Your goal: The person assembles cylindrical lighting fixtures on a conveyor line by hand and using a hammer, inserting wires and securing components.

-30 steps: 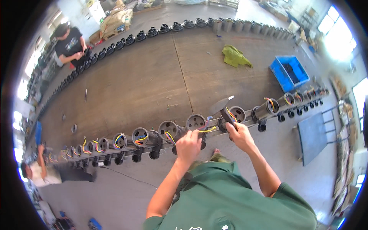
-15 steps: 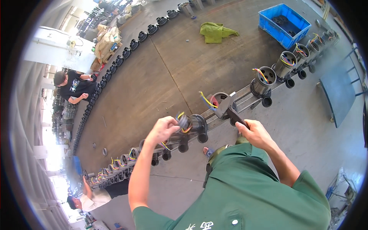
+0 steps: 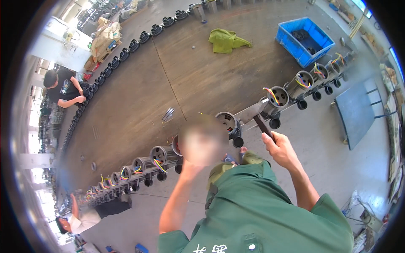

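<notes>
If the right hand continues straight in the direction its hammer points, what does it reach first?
The right hand holds a hammer pointing up toward the row of motor housings. It would probably first meet the wired housing just beyond the hammer head, though depth is unclear.

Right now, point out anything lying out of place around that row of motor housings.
A green cloth lies crumpled on the bench, and a lone metal ring sits apart from the row of housings. Nothing looks spilled or broken.
</notes>
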Available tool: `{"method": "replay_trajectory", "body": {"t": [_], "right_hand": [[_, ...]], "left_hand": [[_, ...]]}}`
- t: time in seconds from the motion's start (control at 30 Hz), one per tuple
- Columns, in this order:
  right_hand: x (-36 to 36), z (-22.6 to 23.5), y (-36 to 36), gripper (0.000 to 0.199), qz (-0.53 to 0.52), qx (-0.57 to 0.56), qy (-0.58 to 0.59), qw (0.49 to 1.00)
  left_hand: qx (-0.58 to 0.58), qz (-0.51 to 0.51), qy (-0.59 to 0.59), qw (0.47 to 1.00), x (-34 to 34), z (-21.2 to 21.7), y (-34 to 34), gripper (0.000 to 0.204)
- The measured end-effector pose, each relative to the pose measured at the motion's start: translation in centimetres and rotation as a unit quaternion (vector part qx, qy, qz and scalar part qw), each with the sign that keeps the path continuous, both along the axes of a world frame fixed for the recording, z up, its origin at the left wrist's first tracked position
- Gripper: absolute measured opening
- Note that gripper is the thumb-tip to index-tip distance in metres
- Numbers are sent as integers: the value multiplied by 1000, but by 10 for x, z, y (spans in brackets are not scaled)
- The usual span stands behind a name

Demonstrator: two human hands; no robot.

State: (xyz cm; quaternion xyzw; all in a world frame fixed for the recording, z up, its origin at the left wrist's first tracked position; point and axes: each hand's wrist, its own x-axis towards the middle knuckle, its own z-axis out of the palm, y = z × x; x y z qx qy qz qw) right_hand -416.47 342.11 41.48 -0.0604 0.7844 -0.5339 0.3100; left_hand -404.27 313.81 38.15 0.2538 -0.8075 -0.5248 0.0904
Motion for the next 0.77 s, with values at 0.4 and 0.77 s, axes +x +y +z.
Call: {"method": "replay_trajectory", "body": {"t": [0.4,0.77], "right_hand": [[10,15,-25,41,30,32,-40,998],[6,33,-39,33,118,121,144,975]], "left_hand": [[-68,100,202,972,-66,-41,36,18],[-87,-33,253,963,-12,-90,62,17]]}}
